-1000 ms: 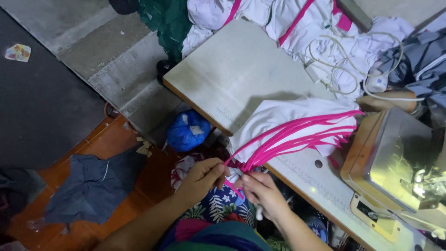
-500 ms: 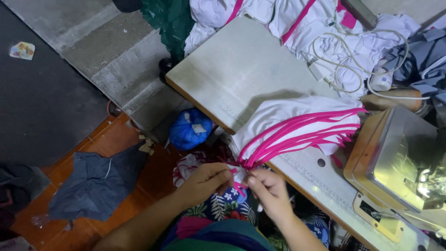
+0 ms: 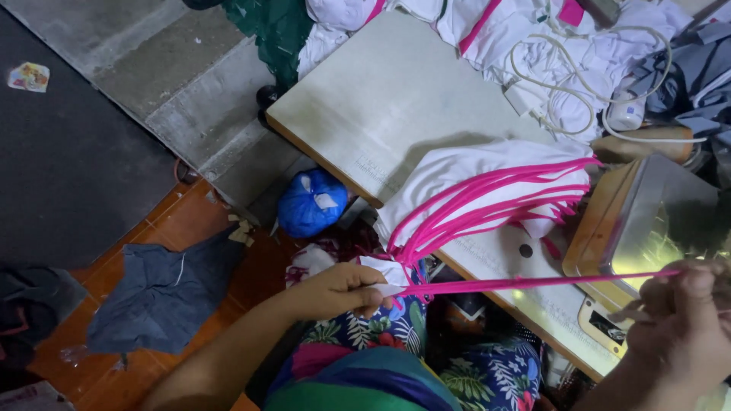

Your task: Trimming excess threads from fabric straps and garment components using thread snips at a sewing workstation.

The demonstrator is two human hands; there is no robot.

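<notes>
**Pink strip pulled taut across the sewing table's edge**

Seen from above, a person sits at a pale sewing table. The left hand, just below the table's near edge, pinches one end of a pink fabric strip together with a scrap of white cloth. The right hand, off the table's near right corner, is clenched around the strip's other end, so the strip runs straight and tight between them. On the table, just above the strip, lies a white garment with a bundle of pink straps draped over it; a metal sewing machine stands at the table's right end.

Judging from the tension, a slackened pinch could let the strip snap free (it looks stretchy). The taut strip passes close under the hanging bundle, so it may snag those loops and drag the garment off the table toward the blue bag on the floor below its edge.
</notes>
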